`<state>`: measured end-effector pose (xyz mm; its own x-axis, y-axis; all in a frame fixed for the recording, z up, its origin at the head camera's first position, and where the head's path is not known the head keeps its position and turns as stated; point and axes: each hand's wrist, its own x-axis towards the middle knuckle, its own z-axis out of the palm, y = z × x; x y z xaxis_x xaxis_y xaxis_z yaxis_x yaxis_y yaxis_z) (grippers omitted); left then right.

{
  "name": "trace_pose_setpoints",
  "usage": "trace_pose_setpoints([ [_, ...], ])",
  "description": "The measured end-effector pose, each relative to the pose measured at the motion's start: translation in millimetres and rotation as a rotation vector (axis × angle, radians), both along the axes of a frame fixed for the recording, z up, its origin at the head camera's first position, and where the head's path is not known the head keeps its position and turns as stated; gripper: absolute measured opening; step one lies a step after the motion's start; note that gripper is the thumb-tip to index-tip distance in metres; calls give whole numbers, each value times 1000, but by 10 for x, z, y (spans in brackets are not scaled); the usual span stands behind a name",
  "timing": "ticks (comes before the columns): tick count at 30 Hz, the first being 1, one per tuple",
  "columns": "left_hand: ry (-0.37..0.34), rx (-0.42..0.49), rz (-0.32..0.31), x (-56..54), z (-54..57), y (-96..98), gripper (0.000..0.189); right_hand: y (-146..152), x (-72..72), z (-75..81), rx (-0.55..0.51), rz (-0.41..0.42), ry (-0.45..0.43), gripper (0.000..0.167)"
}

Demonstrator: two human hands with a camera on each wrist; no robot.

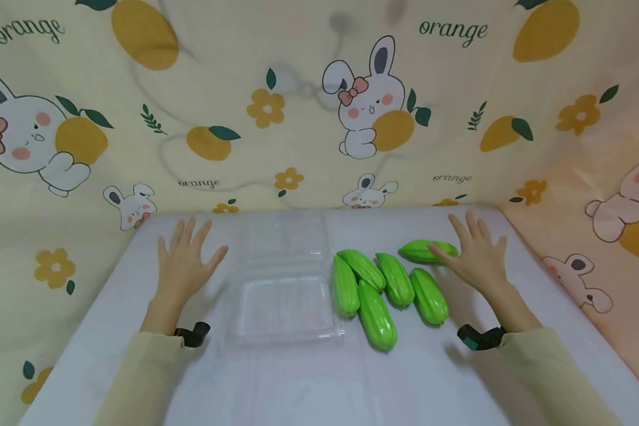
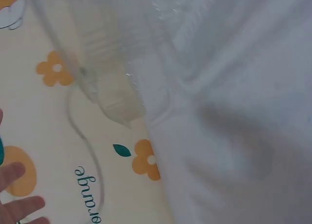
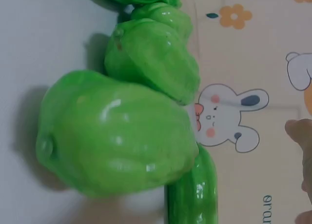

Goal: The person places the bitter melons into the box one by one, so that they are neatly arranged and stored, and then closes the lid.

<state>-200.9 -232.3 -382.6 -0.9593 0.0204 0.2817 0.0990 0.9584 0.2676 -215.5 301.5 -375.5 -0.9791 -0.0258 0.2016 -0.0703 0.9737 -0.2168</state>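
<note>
Both hands hover over the table with nothing in them. My left hand (image 1: 183,263), fingers spread, is left of a clear plastic clamshell box (image 1: 284,307); its fingertips show at the lower left of the left wrist view. The box lies with its lid (image 1: 282,234) folded back toward the wall. My right hand (image 1: 478,257) is also spread, above the right side, its thumb overlapping a glossy green ridged gourd (image 1: 423,251) in the head view. Several similar green gourds (image 1: 378,316) lie grouped right of the box. In the right wrist view one gourd (image 3: 117,136) looms close.
The white table (image 1: 420,378) is backed by a cream cloth (image 1: 298,142) printed with rabbits and oranges. A similar cloth (image 1: 607,236) runs along the right side. Each wrist wears a small black camera, such as the left wrist camera (image 1: 194,335).
</note>
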Motion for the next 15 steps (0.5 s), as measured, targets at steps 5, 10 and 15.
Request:
trace_pose_setpoints([
  [5, 12, 194, -90, 95, -15, -26, 56, 103, 18, -32, -75, 103, 24, 80],
  [10, -101, 353, -165, 208, -12, -91, 52, 159, 16, -84, -155, 190, 18, 74],
  [15, -186, 484, -229, 278, -57, -104, 50, 171, 47, -97, -168, 226, 18, 66],
])
